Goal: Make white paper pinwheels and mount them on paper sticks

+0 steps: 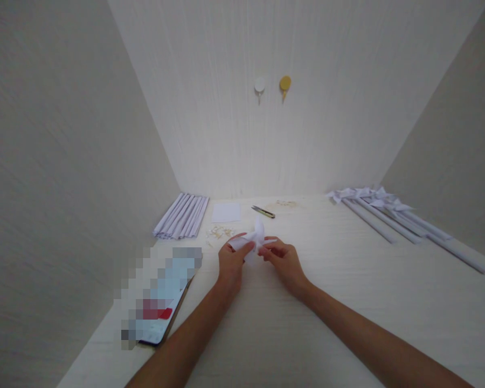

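A white paper pinwheel [259,229] with folded blades is between my two hands, a little above the table. My left hand [231,263] is closed on its left side, the thumb pressing near the centre. My right hand [285,261] pinches at the pinwheel's right side, close to the middle; any small piece between those fingertips is too small to make out. Just beyond my left hand lies a scatter of small pale bits [220,232]. A square white paper sheet [226,212] and yellow-handled thread snips [263,211] rest farther back.
Rolled white paper tubes [181,215] lie side by side at the back left. Several finished pinwheels on paper sticks [388,218] lie at the right. A phone [165,302], partly blurred, lies at the left. More small bits [286,203] are near the back wall, which bears two hooks [285,84].
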The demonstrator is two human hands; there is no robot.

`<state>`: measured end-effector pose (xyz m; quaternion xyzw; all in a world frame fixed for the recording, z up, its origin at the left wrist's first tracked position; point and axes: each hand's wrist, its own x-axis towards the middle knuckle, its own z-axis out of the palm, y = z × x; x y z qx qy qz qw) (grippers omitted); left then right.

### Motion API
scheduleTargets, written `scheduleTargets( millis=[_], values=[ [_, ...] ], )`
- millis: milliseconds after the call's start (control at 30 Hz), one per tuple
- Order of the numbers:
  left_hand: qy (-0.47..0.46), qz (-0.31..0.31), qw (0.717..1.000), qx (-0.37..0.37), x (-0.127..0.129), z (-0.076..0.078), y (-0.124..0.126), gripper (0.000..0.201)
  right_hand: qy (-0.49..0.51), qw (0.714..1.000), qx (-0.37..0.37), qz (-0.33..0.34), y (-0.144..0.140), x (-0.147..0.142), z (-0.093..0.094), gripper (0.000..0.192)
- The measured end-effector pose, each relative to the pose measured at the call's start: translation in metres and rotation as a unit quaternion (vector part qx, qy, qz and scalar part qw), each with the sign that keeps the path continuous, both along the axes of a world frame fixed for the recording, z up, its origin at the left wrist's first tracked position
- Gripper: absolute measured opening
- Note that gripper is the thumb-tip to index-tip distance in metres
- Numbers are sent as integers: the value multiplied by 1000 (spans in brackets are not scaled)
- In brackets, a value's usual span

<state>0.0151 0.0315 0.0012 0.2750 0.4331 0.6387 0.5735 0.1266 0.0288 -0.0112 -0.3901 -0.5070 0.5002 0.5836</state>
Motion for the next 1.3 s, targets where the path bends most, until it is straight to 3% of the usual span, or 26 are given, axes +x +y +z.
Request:
scheduleTargets(
  millis=[533, 767, 967, 1133, 1300],
  values=[
    [89, -20, 996, -5, 1, 1, -4, 38, -21, 1000, -1, -7, -1, 1, 2, 13],
    [107, -51, 993, 11, -3, -3, -2, 34, -38, 999, 7, -8, 0, 2, 0, 13],
    [133, -74, 988, 11, -4, 3, -4, 39, -44, 999, 19, -19, 1, 2, -2, 12],
    [180, -54, 981, 44, -3, 8, -7, 49, -63, 997, 36, -40, 0, 2, -3, 12],
    [198, 10, 979, 50, 1, 6, -7, 43, -103, 992, 51, -52, 1, 2, -4, 15]
  ],
)
